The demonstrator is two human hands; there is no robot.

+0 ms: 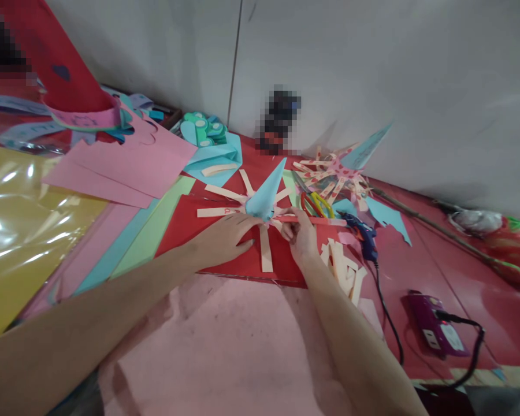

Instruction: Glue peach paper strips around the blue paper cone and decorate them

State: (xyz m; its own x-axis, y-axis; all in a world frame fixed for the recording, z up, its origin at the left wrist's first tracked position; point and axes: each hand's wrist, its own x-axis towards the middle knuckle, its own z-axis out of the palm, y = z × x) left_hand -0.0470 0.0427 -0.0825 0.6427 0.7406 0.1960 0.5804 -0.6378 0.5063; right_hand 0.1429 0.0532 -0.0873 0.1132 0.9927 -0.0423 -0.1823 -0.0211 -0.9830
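Note:
A light blue paper cone (262,196) stands point-up on a ring of cream paper strips (266,248) spread out like rays, over red card (238,263). My left hand (223,238) lies beside the cone from the left, fingers stretched out to its base and thumb apart. In my right hand (301,236), closed at the cone's right side, is a slim orange-red pen (318,221), its far end pointing right. Small red marks show on some strips. The pen's tip is hidden by my fingers.
Right of the hands lie yellow-handled scissors (318,203), a blue glue gun (364,234), loose cream strips (344,268) and a purple power strip (437,323). A second cone piece (364,153) leans by the wall. Pink sheets (125,156) and yellow plastic-wrapped sheets (34,219) lie left.

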